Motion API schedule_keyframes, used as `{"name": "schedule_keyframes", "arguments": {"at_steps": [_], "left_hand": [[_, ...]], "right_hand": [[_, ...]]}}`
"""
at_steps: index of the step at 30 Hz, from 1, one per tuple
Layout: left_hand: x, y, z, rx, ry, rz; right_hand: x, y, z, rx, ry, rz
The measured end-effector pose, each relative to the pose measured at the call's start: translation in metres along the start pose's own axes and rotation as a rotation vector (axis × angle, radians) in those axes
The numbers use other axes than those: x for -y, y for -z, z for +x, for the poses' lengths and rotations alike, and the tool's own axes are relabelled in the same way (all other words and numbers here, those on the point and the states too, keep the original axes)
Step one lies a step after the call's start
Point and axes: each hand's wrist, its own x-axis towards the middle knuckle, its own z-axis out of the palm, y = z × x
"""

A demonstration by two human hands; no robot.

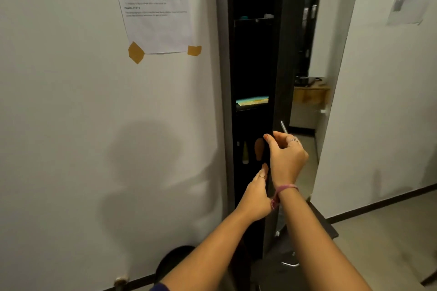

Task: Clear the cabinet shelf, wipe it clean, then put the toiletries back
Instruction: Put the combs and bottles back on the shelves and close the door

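My right hand (285,156) curled its grip round the edge of the dark cabinet door (280,73), my left hand (256,192) lay flat-fingered against it, toiletries (252,101) dimly visible on the cabinet shelf (246,108).

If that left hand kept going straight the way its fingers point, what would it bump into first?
Probably the dark edge of the cabinet door: the left hand already has its fingertips at that edge. Past it lies the dark interior; depth there is unclear.
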Motion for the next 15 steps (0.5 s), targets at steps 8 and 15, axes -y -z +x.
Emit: {"name": "schedule_keyframes", "arguments": {"at_steps": [8, 15], "left_hand": [[0.005, 0.006, 0.024, -0.131, 0.045, -0.349], [0.002, 0.018, 0.052, -0.157, 0.340, -1.053]], "right_hand": [[0.000, -0.029, 0.007, 0.170, 0.149, -0.213], [-0.001, -0.060, 0.021, 0.305, 0.146, -0.253]]}}
